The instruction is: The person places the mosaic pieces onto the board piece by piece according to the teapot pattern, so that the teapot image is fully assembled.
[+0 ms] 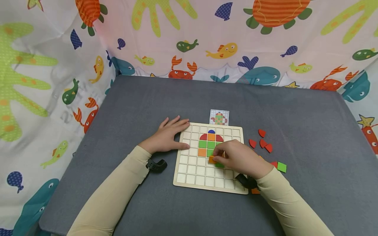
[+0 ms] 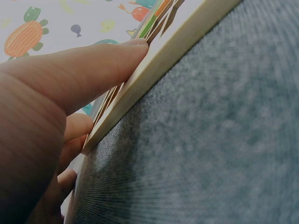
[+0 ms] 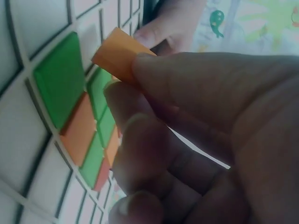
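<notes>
A wooden grid board (image 1: 189, 179) lies on the grey table, with green, orange, red and blue tiles in its upper middle squares. My right hand (image 1: 240, 157) pinches an orange square tile (image 1: 211, 160) between thumb and fingers, over the board's middle; the right wrist view shows this orange tile (image 3: 119, 53) tilted, beside a seated green tile (image 3: 60, 84). My left hand (image 1: 168, 136) rests on the board's left edge with fingers spread. In the left wrist view, the left thumb (image 2: 103, 65) lies on the rim of the board. Part of the pattern is hidden behind my right hand.
A small pattern card (image 1: 219, 117) touches the board's far edge. Several loose red pieces (image 1: 262, 143) lie to the right, with a green tile (image 1: 282, 167) nearer. An orange piece (image 1: 255, 191) sits by the board's near right corner. A sea-animal curtain (image 1: 200, 65) hangs behind the table.
</notes>
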`<state>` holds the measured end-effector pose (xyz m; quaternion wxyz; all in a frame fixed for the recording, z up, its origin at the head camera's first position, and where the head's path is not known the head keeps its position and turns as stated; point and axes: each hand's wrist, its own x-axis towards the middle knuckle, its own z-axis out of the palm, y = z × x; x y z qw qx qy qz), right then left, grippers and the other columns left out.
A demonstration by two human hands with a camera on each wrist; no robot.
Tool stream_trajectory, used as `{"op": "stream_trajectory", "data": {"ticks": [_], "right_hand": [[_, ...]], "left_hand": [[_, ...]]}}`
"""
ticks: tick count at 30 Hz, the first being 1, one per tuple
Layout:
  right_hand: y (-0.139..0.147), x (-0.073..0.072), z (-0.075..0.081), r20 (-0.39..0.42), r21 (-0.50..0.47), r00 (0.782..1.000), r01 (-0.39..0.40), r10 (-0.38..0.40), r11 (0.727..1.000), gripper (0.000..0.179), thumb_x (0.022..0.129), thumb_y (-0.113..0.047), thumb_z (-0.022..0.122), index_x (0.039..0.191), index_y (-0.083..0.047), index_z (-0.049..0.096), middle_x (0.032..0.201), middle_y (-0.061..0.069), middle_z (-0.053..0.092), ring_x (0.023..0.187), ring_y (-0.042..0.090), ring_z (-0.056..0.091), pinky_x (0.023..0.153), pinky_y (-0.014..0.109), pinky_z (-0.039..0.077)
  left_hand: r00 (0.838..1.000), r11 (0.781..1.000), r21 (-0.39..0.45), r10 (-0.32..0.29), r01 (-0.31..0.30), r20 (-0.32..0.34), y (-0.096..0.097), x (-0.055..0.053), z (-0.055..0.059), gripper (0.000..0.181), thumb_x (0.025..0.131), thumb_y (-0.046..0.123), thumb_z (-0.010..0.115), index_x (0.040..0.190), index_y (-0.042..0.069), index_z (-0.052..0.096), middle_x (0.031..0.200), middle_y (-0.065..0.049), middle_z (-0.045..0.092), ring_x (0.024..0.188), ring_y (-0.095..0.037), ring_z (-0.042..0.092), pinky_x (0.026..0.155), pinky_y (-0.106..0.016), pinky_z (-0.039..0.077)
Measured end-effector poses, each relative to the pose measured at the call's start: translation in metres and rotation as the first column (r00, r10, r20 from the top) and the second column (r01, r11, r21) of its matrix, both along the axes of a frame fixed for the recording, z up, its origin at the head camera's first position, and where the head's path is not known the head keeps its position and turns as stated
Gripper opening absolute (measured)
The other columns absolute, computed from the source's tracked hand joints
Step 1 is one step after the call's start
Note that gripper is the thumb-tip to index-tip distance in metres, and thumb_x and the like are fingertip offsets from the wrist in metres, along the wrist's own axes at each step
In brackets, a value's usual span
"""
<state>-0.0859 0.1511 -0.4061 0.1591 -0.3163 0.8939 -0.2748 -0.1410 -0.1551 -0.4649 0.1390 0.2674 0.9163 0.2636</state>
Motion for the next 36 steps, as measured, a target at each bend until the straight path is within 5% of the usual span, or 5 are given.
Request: {"op": "stream_trajectory", "data": {"ticks": [20, 36], "right_hand": [[-0.008, 0.003, -0.020, -0.068, 0.039, 0.998, -0.016, 0.018, 0.999, 0.013, 0.094, -0.015, 0.080, 0.085, -0.022, 0.074, 0.076, -0.018, 0.063, 0.069, 0.001, 0.054, 0.067, 0.025, 0.049], [0.028, 0.001, 0.000, -0.063, 0.030, 0.996, 0.071, -0.069, 0.997, 0.006, 0.097, -0.014, 0.076, 0.092, -0.015, 0.079, 0.081, -0.009, 0.070, 0.069, 0.005, 0.055, 0.063, 0.025, 0.049]], "left_hand": [[1.000, 1.000, -0.007, 0.008, -0.008, -0.002, 0.001, 0.001, 0.001, 0.094, 0.093, 0.060, 0.074, 0.167, 0.021, 0.032, 0.174, 0.006, 0.024, 0.164, -0.024, 0.006, 0.128, -0.057, -0.009], [1.000, 1.000, 0.008, -0.001, 0.001, 0.009, 0.000, 0.001, 0.003, 0.095, 0.093, 0.059, 0.075, 0.167, 0.020, 0.031, 0.175, 0.006, 0.023, 0.164, -0.024, 0.005, 0.127, -0.056, -0.011]]}}
